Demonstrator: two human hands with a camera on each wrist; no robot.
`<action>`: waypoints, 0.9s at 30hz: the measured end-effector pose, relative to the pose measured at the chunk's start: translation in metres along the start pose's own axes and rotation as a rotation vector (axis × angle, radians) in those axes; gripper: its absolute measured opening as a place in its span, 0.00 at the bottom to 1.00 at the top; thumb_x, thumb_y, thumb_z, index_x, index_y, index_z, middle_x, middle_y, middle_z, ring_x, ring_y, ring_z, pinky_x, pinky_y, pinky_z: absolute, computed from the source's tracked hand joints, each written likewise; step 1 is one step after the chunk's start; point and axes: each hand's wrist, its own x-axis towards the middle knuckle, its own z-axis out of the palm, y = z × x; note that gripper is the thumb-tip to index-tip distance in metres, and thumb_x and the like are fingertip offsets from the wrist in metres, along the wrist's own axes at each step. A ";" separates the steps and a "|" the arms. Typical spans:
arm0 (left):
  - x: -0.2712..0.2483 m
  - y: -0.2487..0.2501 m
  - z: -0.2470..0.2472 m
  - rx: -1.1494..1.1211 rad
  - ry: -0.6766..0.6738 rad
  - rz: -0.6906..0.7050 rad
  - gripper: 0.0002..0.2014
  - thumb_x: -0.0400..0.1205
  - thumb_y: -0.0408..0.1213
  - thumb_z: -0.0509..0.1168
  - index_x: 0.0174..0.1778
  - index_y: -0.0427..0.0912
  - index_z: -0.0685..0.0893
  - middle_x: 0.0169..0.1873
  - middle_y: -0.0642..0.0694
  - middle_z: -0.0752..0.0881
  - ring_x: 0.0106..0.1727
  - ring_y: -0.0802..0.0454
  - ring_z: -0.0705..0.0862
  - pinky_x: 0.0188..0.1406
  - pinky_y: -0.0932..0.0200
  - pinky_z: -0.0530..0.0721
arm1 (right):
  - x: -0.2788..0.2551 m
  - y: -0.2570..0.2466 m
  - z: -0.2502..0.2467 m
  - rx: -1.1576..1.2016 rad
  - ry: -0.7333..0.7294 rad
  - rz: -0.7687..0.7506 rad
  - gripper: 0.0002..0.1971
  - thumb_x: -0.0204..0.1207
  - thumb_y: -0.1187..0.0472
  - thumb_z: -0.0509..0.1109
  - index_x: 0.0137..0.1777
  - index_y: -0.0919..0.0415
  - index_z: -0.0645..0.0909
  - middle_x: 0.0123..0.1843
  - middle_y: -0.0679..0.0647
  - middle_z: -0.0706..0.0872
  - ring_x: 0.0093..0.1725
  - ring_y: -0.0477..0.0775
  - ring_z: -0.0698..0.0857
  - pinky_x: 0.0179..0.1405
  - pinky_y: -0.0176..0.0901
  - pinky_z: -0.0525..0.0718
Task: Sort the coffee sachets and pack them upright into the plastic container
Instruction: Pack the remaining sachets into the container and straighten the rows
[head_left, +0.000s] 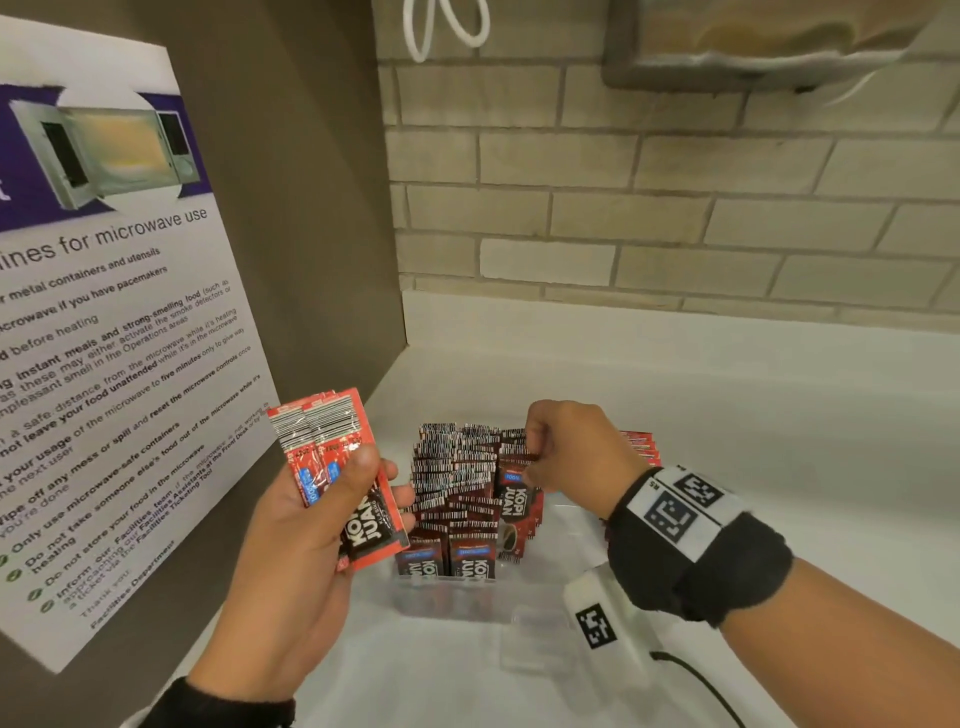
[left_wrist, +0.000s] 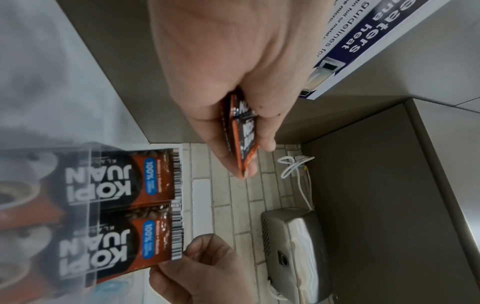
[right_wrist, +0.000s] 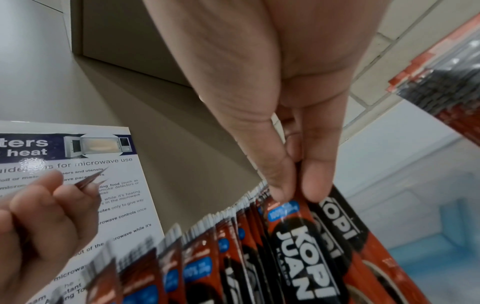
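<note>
My left hand (head_left: 358, 499) grips a small bundle of red and black coffee sachets (head_left: 332, 462), held up to the left of the clear plastic container (head_left: 467, 597); the same bundle (left_wrist: 241, 131) shows between thumb and fingers in the left wrist view. The container holds several rows of sachets (head_left: 457, 478) standing upright. My right hand (head_left: 540, 457) is over the right row, and thumb and forefinger pinch the top of one upright sachet (right_wrist: 298, 230). More red sachets (head_left: 641, 447) lie behind the right hand.
A microwave-use poster (head_left: 104, 364) leans against the brown wall at left. A brick-tiled wall (head_left: 675, 208) stands behind the white counter (head_left: 779, 441). A metal dispenser (head_left: 753, 47) hangs top right, a white cable (head_left: 447, 26) above. The container's clear lid (head_left: 535, 639) lies in front.
</note>
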 end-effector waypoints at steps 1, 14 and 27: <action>0.000 -0.001 0.000 0.009 0.007 -0.006 0.36 0.49 0.59 0.82 0.47 0.43 0.83 0.33 0.48 0.88 0.33 0.53 0.90 0.26 0.63 0.85 | -0.001 0.001 0.000 -0.009 -0.002 0.006 0.19 0.68 0.72 0.74 0.32 0.52 0.67 0.34 0.47 0.74 0.37 0.51 0.76 0.27 0.31 0.70; 0.004 -0.004 0.009 -0.025 -0.020 -0.042 0.09 0.71 0.41 0.67 0.46 0.43 0.81 0.29 0.50 0.87 0.30 0.55 0.88 0.23 0.63 0.84 | -0.023 -0.004 -0.018 0.307 0.185 -0.034 0.10 0.73 0.63 0.73 0.38 0.53 0.73 0.40 0.50 0.78 0.35 0.46 0.78 0.36 0.33 0.75; 0.003 -0.006 0.044 -0.019 -0.042 -0.022 0.16 0.72 0.46 0.66 0.53 0.44 0.85 0.40 0.43 0.88 0.41 0.49 0.87 0.38 0.56 0.87 | -0.056 -0.058 0.025 0.793 0.091 -0.143 0.19 0.67 0.65 0.78 0.50 0.49 0.73 0.39 0.49 0.77 0.34 0.47 0.77 0.39 0.43 0.82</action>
